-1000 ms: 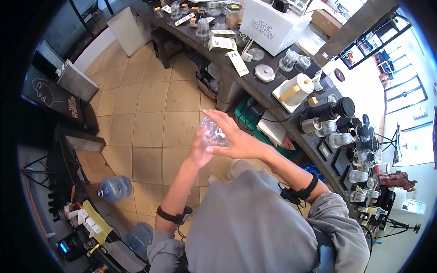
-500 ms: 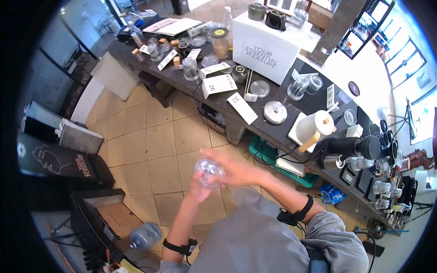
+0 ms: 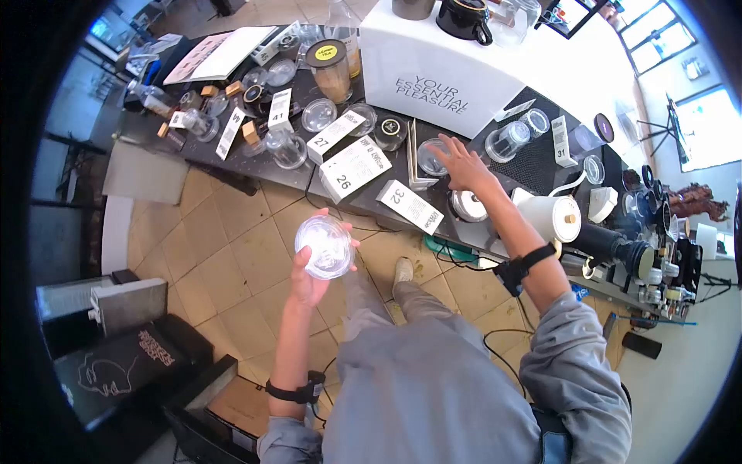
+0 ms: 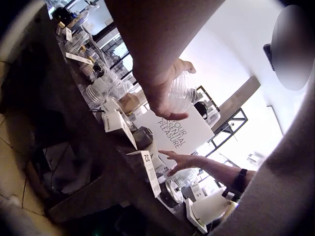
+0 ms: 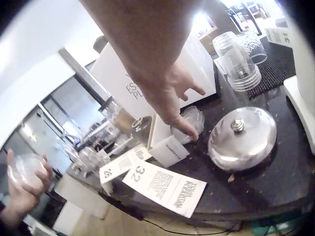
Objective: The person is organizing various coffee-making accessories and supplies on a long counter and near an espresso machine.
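Note:
My left hand [image 3: 309, 288] grips a clear, ribbed round jar [image 3: 323, 241] in front of the counter, its fingers and thumb around the sides. The jar's wide round face points up toward the head view. Over the counter, my right hand [image 3: 468, 172] reaches out with spread fingers and holds nothing. Below its fingertips lies a clear round lid [image 3: 431, 159]; in the right wrist view the hand partly covers this lid [image 5: 193, 120]. A silver domed lid [image 5: 242, 137] with a knob sits just to the right of that hand.
Numbered cards, such as card 32 [image 3: 410, 207] and card 26 [image 3: 355, 168], stand along the counter's front edge. A large white box [image 3: 440, 77] is behind them. To the right are stacked clear cups [image 3: 506, 141] and a white kettle [image 3: 550, 218]; several glasses crowd the left.
The hands were together around the jar earlier. My right hand has left it and moved out over the counter, while the left keeps holding it. The counter now appears closer.

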Action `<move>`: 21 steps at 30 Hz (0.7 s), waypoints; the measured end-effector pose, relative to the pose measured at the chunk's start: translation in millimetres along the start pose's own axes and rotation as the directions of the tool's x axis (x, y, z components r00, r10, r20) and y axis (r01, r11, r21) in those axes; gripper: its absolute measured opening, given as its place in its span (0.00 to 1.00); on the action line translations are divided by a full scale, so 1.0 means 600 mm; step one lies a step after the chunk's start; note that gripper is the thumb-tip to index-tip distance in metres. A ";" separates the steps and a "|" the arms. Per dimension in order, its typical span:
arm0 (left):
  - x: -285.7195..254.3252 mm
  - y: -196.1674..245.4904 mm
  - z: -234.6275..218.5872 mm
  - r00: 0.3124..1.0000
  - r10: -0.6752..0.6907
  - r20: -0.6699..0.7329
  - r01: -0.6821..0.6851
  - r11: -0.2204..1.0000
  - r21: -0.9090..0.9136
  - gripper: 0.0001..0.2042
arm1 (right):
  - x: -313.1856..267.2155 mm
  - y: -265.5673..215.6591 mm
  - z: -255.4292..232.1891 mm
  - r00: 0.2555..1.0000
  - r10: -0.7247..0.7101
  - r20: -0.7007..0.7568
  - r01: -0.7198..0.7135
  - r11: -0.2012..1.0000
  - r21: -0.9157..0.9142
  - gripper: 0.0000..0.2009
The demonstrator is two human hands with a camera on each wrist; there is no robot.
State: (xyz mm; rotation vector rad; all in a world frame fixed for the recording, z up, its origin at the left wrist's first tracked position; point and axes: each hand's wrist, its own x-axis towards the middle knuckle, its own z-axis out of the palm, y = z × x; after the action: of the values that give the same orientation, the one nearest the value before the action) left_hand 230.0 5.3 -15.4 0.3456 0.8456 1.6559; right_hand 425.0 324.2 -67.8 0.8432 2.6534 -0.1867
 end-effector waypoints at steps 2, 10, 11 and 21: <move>0.038 0.029 -0.017 0.997 -0.048 0.059 0.050 0.998 -0.040 0.44 | 0.028 0.006 0.007 0.998 0.001 0.057 0.003 0.998 -0.062 0.58; 0.150 0.130 -0.087 0.954 -0.185 0.236 0.208 0.975 -0.075 0.43 | 0.093 -0.012 0.023 0.971 0.057 0.231 -0.008 0.978 -0.207 0.56; 0.161 0.138 -0.094 0.950 -0.192 0.245 0.216 0.973 -0.076 0.43 | 0.096 -0.008 0.028 0.973 0.068 0.221 -0.025 0.981 -0.193 0.55; 0.259 0.170 -0.117 0.891 -0.306 0.336 0.356 0.929 -0.100 0.43 | 0.048 0.004 -0.063 0.915 0.366 0.170 -0.403 0.856 0.324 0.47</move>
State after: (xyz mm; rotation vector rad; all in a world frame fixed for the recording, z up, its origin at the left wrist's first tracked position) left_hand 69.1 122.0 -27.1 0.3224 0.4940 1.2930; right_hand 393.8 350.1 -43.3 1.4190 2.3237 -0.5988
